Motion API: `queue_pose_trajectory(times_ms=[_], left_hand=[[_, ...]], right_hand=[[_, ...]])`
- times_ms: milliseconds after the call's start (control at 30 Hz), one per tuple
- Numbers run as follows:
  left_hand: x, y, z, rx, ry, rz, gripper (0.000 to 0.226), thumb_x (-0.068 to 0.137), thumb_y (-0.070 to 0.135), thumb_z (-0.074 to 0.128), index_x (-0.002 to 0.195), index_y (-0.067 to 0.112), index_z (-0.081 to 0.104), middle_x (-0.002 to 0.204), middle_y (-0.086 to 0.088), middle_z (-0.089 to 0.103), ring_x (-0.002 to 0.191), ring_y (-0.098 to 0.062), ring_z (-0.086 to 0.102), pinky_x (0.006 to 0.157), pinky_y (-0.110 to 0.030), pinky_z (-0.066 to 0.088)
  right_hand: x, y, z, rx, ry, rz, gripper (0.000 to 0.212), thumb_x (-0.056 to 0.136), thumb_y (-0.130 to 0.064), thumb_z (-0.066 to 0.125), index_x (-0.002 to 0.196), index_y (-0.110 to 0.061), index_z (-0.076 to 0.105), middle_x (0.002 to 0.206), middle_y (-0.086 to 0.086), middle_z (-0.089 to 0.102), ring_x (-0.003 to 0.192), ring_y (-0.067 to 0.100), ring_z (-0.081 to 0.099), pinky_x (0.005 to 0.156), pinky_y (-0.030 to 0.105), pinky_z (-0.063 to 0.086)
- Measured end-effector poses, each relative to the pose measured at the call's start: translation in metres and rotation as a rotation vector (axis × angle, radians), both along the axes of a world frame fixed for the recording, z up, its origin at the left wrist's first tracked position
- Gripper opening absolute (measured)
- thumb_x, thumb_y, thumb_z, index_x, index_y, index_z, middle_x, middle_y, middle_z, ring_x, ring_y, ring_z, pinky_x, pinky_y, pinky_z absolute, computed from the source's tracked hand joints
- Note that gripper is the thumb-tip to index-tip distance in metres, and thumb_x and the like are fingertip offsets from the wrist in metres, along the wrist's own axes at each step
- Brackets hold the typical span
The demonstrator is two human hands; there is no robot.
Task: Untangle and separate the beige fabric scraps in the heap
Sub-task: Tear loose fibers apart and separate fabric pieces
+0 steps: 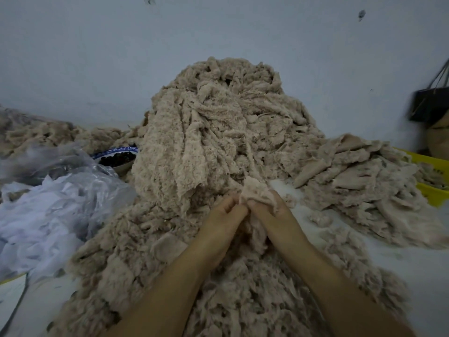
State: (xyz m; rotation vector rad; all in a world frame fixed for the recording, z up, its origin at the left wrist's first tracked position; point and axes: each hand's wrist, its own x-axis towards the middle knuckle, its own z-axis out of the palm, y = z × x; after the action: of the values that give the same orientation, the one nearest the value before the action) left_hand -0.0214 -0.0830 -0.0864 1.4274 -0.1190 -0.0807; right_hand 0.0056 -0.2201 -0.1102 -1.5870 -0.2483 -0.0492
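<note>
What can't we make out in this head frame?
Head view:
Scrap: lower part hidden behind left hand and right hand.
Bowl: partly behind plastic bag and heap; dark contents too small.
Black bag: cut by right edge, blurred.
Yellow crate: mostly under side pile.

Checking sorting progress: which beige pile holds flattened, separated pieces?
The low pile on the right, beside the yellow crate; its scraps lie flat, whereas the tall middle heap is tangled.

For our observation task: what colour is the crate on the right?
The crate is yellow; head view shows it.
</note>
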Motion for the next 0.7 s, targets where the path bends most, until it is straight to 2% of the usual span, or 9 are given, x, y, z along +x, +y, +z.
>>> queue_pose_trajectory(times_ms=[67, 133, 200, 333, 433, 500, 567, 633, 700], left_hand=[[-0.003, -0.001, -0.005, 0.108, -0.068, -0.022, 0.016, 0.099, 0.026, 0.061, 0.087, 0.027, 0.073, 0.083, 0.001, 0.072, 0.074, -0.01, 0.066, 0.063, -0.022, 0.051], [-0.004, -0.003, -0.006, 0.17, -0.101, -0.025, 0.013, 0.096, 0.035, 0.065, 0.085, 0.032, 0.072, 0.082, 0.005, 0.073, 0.075, -0.008, 0.068, 0.065, -0.024, 0.053], [-0.002, -0.004, -0.008, 0.177, -0.092, -0.02, 0.011, 0.094, 0.037, 0.066, 0.086, 0.032, 0.072, 0.086, 0.001, 0.075, 0.078, -0.014, 0.07, 0.069, -0.03, 0.056], [-0.001, -0.003, -0.007, 0.055, -0.004, 0.016, 0.013, 0.093, 0.029, 0.068, 0.081, 0.027, 0.072, 0.077, 0.0, 0.073, 0.065, -0.012, 0.067, 0.055, -0.024, 0.052], [0.002, 0.003, -0.005, -0.135, 0.074, 0.09, 0.014, 0.093, 0.024, 0.066, 0.101, 0.013, 0.07, 0.087, -0.003, 0.077, 0.07, -0.014, 0.072, 0.054, -0.024, 0.055], [0.005, 0.01, -0.004, -0.244, 0.126, 0.14, 0.018, 0.093, 0.023, 0.064, 0.104, 0.009, 0.069, 0.082, -0.001, 0.075, 0.063, -0.01, 0.069, 0.048, -0.02, 0.05], [0.006, 0.013, -0.004, -0.346, 0.17, 0.15, 0.017, 0.092, 0.023, 0.063, 0.099, 0.008, 0.069, 0.073, -0.001, 0.07, 0.053, -0.007, 0.061, 0.04, -0.018, 0.045], [0.008, 0.013, -0.004, -0.434, 0.208, 0.156, 0.019, 0.098, 0.022, 0.057, 0.1, 0.007, 0.068, 0.073, -0.002, 0.072, 0.056, -0.007, 0.065, 0.042, -0.018, 0.05], [0.009, 0.012, -0.003, -0.493, 0.21, 0.153, 0.024, 0.103, 0.022, 0.05, 0.105, 0.005, 0.066, 0.079, -0.004, 0.075, 0.063, -0.012, 0.071, 0.047, -0.019, 0.055]], right_hand=[[-0.001, -0.001, 0.004, -0.073, -0.064, -0.137, 0.017, 0.098, -0.043, 0.056, 0.105, -0.03, 0.065, 0.091, -0.012, 0.073, 0.088, 0.006, 0.068, 0.071, 0.015, 0.053], [-0.002, -0.004, 0.006, -0.039, -0.068, -0.238, 0.031, 0.099, -0.046, 0.05, 0.079, -0.031, 0.067, 0.076, -0.015, 0.072, 0.07, 0.0, 0.067, 0.054, 0.01, 0.047], [-0.002, -0.008, 0.008, 0.08, 0.005, -0.294, 0.039, 0.099, -0.049, 0.048, 0.076, -0.026, 0.07, 0.073, -0.011, 0.074, 0.066, 0.001, 0.069, 0.051, 0.012, 0.048], [0.001, -0.013, 0.009, 0.166, 0.115, -0.349, 0.042, 0.1, -0.046, 0.05, 0.081, -0.015, 0.07, 0.074, 0.0, 0.074, 0.069, 0.01, 0.071, 0.059, 0.024, 0.053], [0.005, -0.013, 0.006, 0.227, 0.14, -0.394, 0.046, 0.1, -0.045, 0.05, 0.07, -0.014, 0.065, 0.072, 0.0, 0.069, 0.069, 0.015, 0.067, 0.068, 0.029, 0.052], [0.008, -0.013, 0.004, 0.209, 0.145, -0.429, 0.051, 0.099, -0.049, 0.049, 0.077, -0.004, 0.062, 0.075, 0.002, 0.063, 0.071, 0.014, 0.061, 0.072, 0.031, 0.048], [0.009, -0.013, 0.002, 0.164, 0.143, -0.427, 0.055, 0.093, -0.06, 0.049, 0.077, -0.008, 0.061, 0.08, 0.003, 0.062, 0.076, 0.016, 0.061, 0.074, 0.033, 0.048], [0.009, -0.01, 0.001, 0.133, 0.142, -0.413, 0.055, 0.081, -0.07, 0.047, 0.071, -0.019, 0.064, 0.083, 0.002, 0.067, 0.082, 0.018, 0.064, 0.078, 0.034, 0.049], [0.01, -0.009, 0.001, 0.136, 0.141, -0.423, 0.05, 0.085, -0.067, 0.046, 0.071, -0.026, 0.07, 0.088, 0.002, 0.073, 0.088, 0.019, 0.068, 0.083, 0.037, 0.053]])
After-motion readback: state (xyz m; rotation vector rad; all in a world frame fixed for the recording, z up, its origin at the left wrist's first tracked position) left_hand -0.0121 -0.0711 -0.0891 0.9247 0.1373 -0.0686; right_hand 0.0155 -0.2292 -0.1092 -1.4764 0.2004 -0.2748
